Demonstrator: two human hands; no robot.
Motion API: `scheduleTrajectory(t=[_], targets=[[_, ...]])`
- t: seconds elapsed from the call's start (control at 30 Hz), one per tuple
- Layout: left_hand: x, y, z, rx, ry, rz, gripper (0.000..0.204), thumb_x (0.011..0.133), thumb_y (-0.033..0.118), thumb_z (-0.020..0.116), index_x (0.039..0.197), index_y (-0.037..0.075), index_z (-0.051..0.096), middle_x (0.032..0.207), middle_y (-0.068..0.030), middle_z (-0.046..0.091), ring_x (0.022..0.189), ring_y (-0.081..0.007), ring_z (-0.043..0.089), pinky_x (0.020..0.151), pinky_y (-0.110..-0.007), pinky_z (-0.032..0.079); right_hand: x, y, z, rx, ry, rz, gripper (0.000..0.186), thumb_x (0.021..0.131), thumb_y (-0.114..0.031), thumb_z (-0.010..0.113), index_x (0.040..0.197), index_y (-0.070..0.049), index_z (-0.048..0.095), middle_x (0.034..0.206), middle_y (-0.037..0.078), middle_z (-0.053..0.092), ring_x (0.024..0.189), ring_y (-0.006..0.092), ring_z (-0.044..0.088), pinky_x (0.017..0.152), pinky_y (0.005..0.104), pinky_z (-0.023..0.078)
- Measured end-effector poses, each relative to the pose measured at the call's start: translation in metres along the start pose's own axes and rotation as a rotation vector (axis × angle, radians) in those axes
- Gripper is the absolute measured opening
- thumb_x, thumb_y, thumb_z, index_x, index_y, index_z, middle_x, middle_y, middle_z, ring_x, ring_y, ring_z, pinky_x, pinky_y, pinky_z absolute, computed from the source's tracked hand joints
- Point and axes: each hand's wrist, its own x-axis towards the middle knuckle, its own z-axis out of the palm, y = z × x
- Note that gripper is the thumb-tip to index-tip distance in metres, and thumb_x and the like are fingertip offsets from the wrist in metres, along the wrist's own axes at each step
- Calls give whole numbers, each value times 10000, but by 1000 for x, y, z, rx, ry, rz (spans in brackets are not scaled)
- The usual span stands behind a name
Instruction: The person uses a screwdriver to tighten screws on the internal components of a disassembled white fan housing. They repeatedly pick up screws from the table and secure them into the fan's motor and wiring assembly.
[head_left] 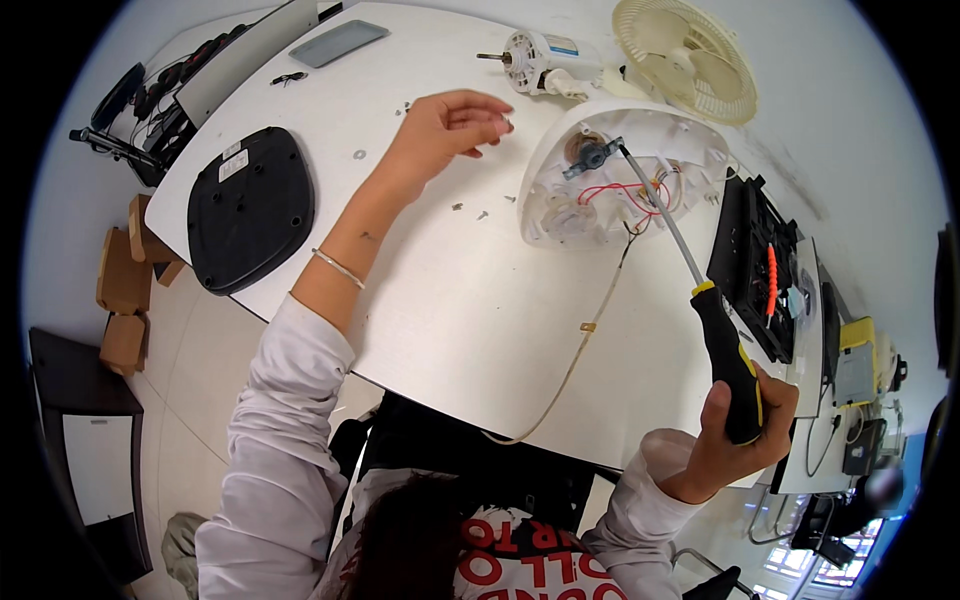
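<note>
My right hand (pixel 745 435) is wrapped round the black-and-yellow handle of a screwdriver (pixel 668 222). Its shaft slants up and left, and the tip meets a dark grey part (pixel 592 157) inside a white plastic housing (pixel 540 185). Red wires (pixel 610 187) run through that housing, and a pale cord (pixel 585 345) trails from it toward the near edge. To the left of the housing, my left hand (pixel 450 130) is raised over the table with its fingers curled and the thumb and fingertips together. Something tiny seems to sit at the fingertips, too small to name.
Small screws (pixel 482 215) and a washer (pixel 360 154) lie on the white table (pixel 450 300). A black base plate (pixel 252 210) is at left, a grey tray (pixel 340 42) far left. Behind the housing stand a motor (pixel 545 62) and a cream fan (pixel 690 60); an open black tool case (pixel 745 260) is at right.
</note>
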Motion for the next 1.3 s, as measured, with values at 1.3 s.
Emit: scheduleTrajectory(t=[1.3], targets=[[-36,39,39,59,-130,326,151,713,-46,697,850,10,670,869,-60,644,531,-19,399,522,-169,344,-4,4,8,479,168,518,545,842,-550,424,760,-12,461,575,64,474,358,124,466,351,210,332]])
